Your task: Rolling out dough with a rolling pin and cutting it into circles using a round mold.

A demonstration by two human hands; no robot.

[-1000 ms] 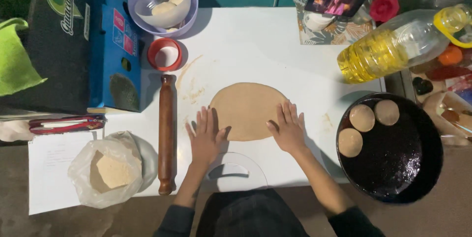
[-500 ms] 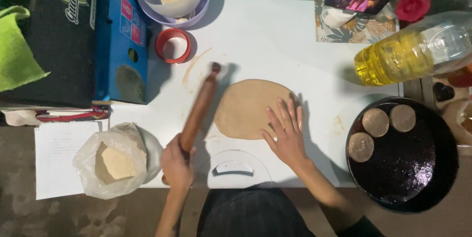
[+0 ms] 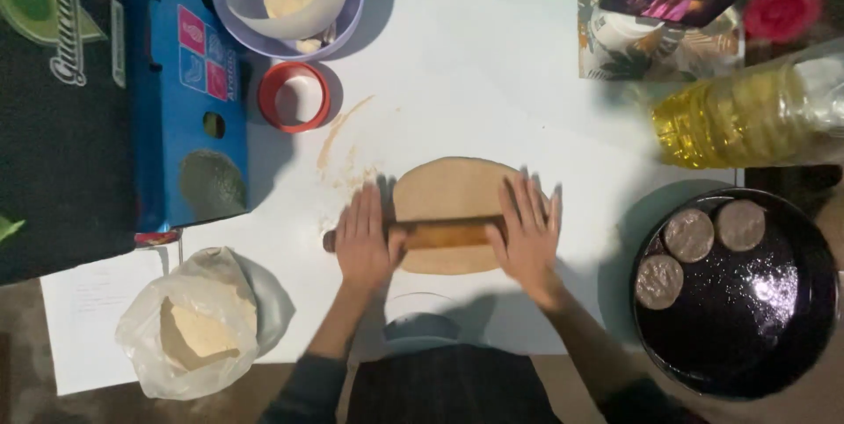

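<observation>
Your left hand [image 3: 365,239] and right hand [image 3: 527,235] lie palm down, fingers flat and outstretched rather than curled, pressing on a wooden rolling pin [image 3: 440,234]. The pin lies crosswise over a flat round of tan dough [image 3: 453,188] at the centre of the white board [image 3: 492,81]. At ten o'clock from the dough sits a small red-rimmed cup [image 3: 294,97], with a lilac bowl [image 3: 347,15] beyond it. At four o'clock a dark pan [image 3: 747,318] holds three small dough discs [image 3: 688,235]. At eight o'clock lies a plastic bag of flour [image 3: 198,327]. A bottle of yellow oil [image 3: 738,116] lies at two o'clock.
</observation>
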